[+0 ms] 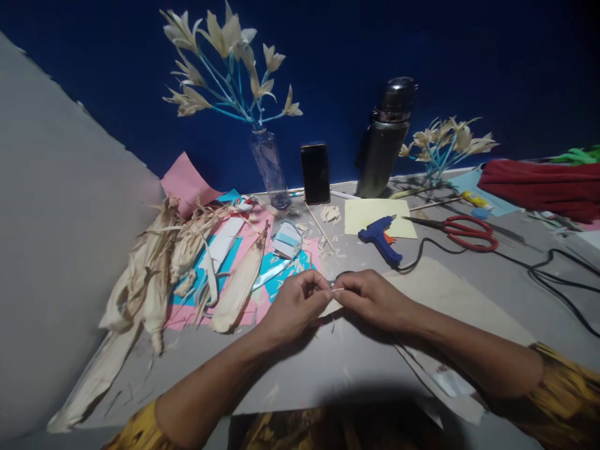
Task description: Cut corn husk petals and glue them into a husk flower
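Observation:
My left hand (296, 305) and my right hand (371, 299) meet over the middle of the grey table (469, 294). Both pinch a small pale strip (335, 290) between thumb and fingertips, fingers curled closed. What the strip is made of I cannot tell; it looks like a bit of dried husk. A pile of dried corn husks (159, 269) lies to the left on pink and blue paper sheets (262, 275). A blue glue gun (380, 239) rests just beyond my hands.
Red-handled scissors (469, 232) and a black cable (553, 275) lie at right. At the back stand a bottle vase of husk flowers (269, 164), a phone (315, 173), a steel flask (387, 140), a second husk bouquet (443, 147) and red cloth (544, 187). A yellow sheet (365, 212) lies under the gun.

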{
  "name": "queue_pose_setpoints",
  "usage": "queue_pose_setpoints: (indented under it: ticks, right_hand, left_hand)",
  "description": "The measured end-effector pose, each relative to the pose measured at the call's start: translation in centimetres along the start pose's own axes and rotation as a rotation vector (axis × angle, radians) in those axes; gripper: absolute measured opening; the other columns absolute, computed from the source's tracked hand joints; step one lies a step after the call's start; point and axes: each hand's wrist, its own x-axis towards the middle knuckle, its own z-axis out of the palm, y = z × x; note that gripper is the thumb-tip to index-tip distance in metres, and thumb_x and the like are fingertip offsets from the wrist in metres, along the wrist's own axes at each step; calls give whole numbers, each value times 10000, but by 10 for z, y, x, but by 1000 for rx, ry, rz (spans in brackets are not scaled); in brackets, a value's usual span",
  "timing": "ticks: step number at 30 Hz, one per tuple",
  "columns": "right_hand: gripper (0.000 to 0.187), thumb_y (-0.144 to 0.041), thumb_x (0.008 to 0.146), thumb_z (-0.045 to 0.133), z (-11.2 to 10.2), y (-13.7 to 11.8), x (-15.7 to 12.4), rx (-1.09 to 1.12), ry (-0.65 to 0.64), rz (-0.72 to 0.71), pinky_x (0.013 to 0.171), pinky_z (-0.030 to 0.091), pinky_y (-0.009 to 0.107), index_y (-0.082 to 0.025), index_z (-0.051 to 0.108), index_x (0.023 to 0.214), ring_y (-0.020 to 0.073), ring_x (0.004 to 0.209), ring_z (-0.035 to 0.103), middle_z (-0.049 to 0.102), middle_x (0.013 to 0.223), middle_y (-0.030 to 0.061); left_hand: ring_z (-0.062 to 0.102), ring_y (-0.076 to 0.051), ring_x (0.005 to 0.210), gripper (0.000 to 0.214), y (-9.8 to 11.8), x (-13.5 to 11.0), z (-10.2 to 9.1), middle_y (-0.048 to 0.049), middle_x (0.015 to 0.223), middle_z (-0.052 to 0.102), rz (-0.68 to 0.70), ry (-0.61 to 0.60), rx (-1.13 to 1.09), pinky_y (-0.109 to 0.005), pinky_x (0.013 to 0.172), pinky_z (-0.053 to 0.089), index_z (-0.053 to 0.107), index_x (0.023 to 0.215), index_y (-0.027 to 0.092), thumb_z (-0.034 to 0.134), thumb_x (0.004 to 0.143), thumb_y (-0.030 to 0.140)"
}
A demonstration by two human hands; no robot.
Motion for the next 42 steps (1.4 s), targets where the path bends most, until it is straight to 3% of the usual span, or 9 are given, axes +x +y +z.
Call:
queue_pose_setpoints:
  ticks: [6,14,17,21,25,30,32,38,42]
  right_hand:
    - [248,-244,952,508,9,-3,-6,-373,84,-99,587,256,291,-181,608,734,145,589,495,617,659,18]
    - [261,-230,943,484,12,-1,-8,-342,170,-108,590,281,281,-183,574,703,148,573,497,605,636,26]
    - [275,-241,927,505,7,-2,-6,-274,257,-85,578,289,272,-191,550,660,137,546,471,573,595,5]
    - [285,-242,922,514,5,-3,-6,-261,272,-104,572,289,271,-193,536,641,133,536,464,557,575,-5]
    - [312,-242,971,465,11,-2,-9,-380,236,-187,583,277,293,-181,572,685,140,561,479,588,621,14]
    - [355,-238,1006,426,18,2,-11,-495,298,-306,581,249,323,-173,597,703,144,549,474,598,627,22]
    - [348,-230,1002,439,16,3,-9,-480,329,-295,578,256,319,-174,584,691,142,542,472,580,615,16]
    - [326,-237,996,458,7,2,-5,-299,352,-217,592,314,278,-183,562,692,131,551,489,553,607,-5]
    - [236,-276,970,532,10,3,-5,-198,299,-200,608,348,259,-180,615,770,141,596,540,609,656,6]
  left_hand:
    - [454,-129,606,102,1,-3,2,22,623,512,215,96,509,-253,571,338,545,672,190,542,774,184]
    - [477,-175,624,97,0,-1,-1,-30,686,578,322,319,960,-310,609,300,547,696,207,505,778,180]
    - [521,-185,671,88,6,2,-14,-31,715,595,300,324,779,-302,634,345,568,732,205,496,774,178]
    - [570,-178,702,153,10,2,-16,-22,748,634,280,93,468,-287,658,394,627,831,192,493,839,264]
    - [455,-147,571,282,3,1,-1,3,548,495,295,87,726,-296,597,302,459,542,202,486,821,236]
    - [425,-165,556,237,0,0,1,-27,584,538,243,253,1091,-319,573,220,493,575,206,484,808,244]
    - [431,-168,562,221,3,0,-5,-32,595,546,229,297,1107,-318,579,236,513,589,204,474,804,234]
    - [497,-142,575,177,4,4,-15,11,607,551,222,118,539,-268,565,341,583,690,188,510,811,296]
    - [432,-122,515,205,-1,3,-6,32,520,462,201,127,504,-267,528,297,528,587,191,489,779,252]
